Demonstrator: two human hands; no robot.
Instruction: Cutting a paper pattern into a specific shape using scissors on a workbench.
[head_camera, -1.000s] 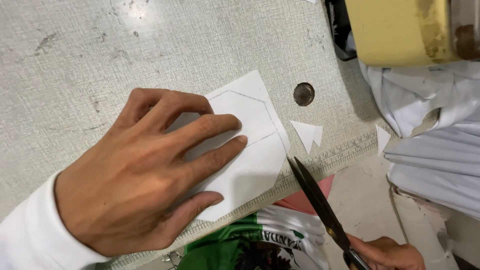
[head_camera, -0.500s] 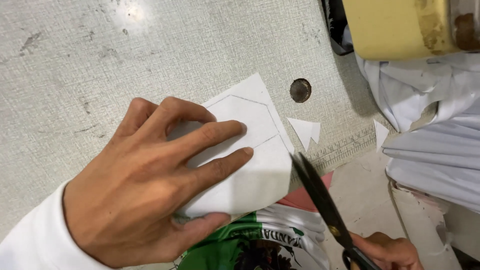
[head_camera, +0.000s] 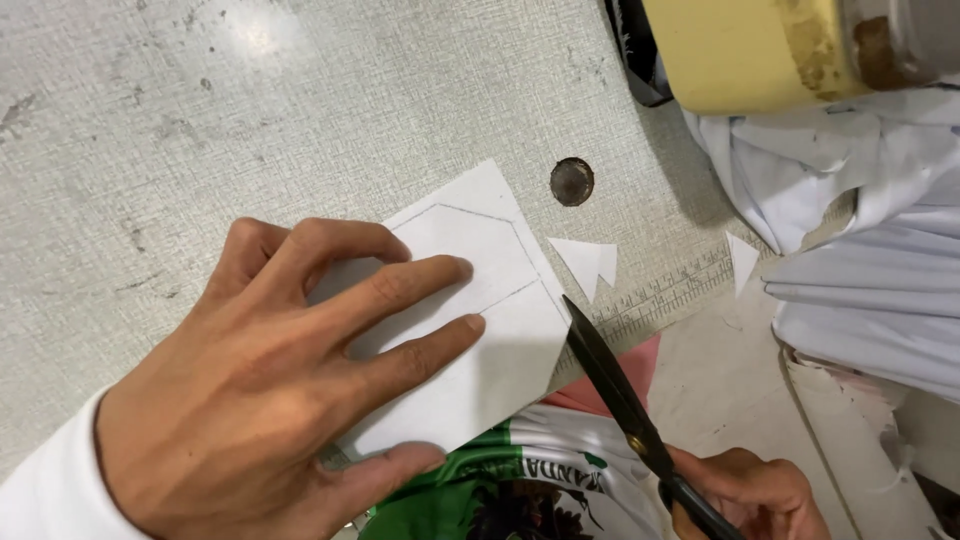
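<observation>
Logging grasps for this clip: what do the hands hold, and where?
Right hand grips black scissors by the handles; left hand presses the white paper pattern piece flat.

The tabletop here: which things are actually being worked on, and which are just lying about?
In use:
left hand pressing the white paper
right hand holding black scissors

Lying about:
paper scraps
white cloth pile
yellow roll

One camera on my head — looking steeply down, close over the grey table (head_camera: 300, 110) edge — at six o'clock.
</observation>
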